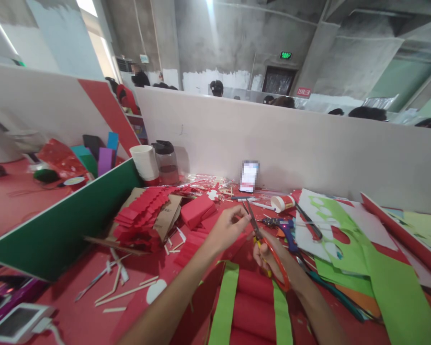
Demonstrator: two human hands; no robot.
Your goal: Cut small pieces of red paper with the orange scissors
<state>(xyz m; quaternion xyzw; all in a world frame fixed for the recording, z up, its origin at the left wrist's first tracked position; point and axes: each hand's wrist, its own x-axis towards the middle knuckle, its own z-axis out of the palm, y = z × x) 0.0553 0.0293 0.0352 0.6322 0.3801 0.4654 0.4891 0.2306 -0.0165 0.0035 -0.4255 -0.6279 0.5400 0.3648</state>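
My right hand (271, 254) grips red-handled scissors (258, 235), blades pointing up and away. My left hand (228, 227) is pinched at the blades' tips, fingers together on something too small to make out. Below both hands lies a red rolled paper piece (253, 306) with two green paper strips (224, 306) running across it.
A stack of folded red paper (143, 215) lies on cardboard at the left. Green and white cut sheets (345, 235) cover the right side. A glue gun (285, 227), white paper cup (145, 163), dark-lidded jar (166, 163) and thin wooden sticks (125, 290) lie around. Partition walls stand behind and left.
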